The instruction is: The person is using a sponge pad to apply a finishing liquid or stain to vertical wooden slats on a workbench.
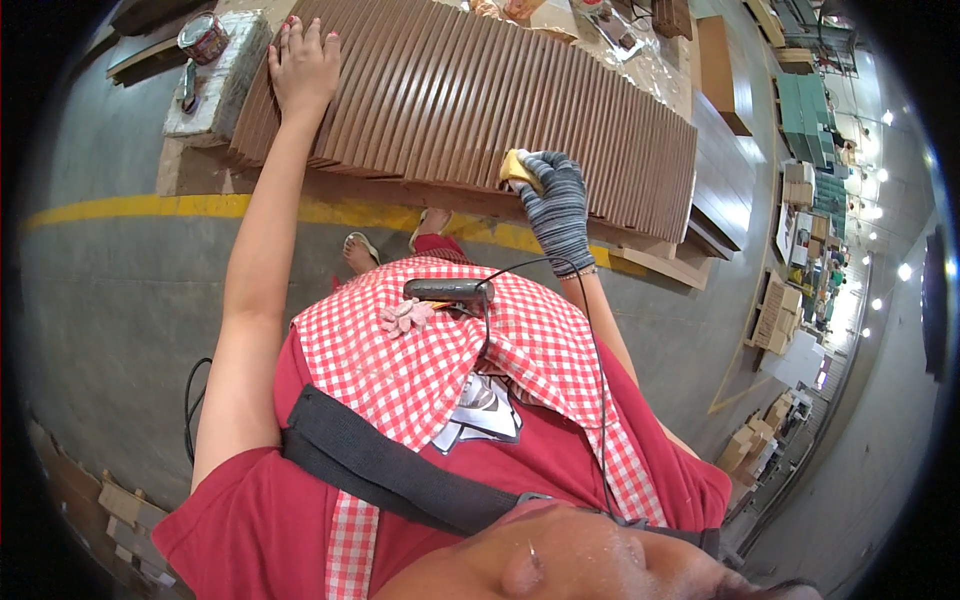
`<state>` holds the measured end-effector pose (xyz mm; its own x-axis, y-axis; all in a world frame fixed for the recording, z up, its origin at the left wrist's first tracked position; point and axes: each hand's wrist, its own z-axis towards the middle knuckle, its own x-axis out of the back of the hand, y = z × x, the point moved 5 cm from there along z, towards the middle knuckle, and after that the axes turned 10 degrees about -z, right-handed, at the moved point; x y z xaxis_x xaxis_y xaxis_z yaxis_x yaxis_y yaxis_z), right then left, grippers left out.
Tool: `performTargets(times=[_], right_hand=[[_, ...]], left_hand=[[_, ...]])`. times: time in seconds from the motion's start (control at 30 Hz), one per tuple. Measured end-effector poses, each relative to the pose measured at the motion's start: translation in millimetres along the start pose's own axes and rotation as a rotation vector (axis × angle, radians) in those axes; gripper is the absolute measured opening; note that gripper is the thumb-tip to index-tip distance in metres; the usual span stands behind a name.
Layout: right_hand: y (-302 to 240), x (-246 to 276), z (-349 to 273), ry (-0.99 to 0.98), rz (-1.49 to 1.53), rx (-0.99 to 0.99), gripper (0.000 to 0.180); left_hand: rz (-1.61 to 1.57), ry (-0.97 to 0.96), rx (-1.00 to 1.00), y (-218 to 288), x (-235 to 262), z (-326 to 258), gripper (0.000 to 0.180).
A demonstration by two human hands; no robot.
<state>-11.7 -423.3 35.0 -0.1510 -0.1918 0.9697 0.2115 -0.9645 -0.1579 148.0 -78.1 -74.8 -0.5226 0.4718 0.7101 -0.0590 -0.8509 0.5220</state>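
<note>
At the far left of my view, a paint can (204,38) stands and a brush (188,86) lies on a pale block (222,98), just beside the row of brown strips (430,95). From my remote seat I see the bare left hand (304,76) on the row's left end, palm down, fingers extended and slightly spread, with nothing visible in its grasp. The strips lie side by side in front of the wearer: each one's long axis runs away from the body, while the row stretches left to right. Right of the row's middle, the gloved right hand (553,208) grips a yellow pad (520,171) at its fingertips, over the strips' near ends; I cannot tell how firmly the pad presses. This hand is the nearer one to the row's right half, and the strips lie ahead of it and to both sides, most to its left. Past the right end sit dark panels (724,165).
</note>
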Motion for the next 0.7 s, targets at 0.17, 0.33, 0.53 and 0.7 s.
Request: performTargets(times=[0.17, 0.33, 0.53, 0.7], right_hand=[[6.6, -15.3, 9.7, -0.047, -0.1, -0.004, 0.031], [22.3, -24.5, 66.0, -0.057, -0.188, 0.0, 0.029], [72.7, -55.6, 177.3, -0.133, -0.331, -0.01, 0.031], [103.5, -74.6, 247.4, -0.019, -0.297, 0.118, 0.03]], left_hand=[[0.024, 0.02, 0.003, 1.3, 6.6, -6.2, 0.053], [0.036, 0.033, 0.054, -0.4, 14.9, -12.0, 0.053], [0.028, 0.026, 0.052, 5.0, 15.6, -8.6, 0.052], [0.009, 0.057, 0.031, 3.1, 18.9, -12.1, 0.051]])
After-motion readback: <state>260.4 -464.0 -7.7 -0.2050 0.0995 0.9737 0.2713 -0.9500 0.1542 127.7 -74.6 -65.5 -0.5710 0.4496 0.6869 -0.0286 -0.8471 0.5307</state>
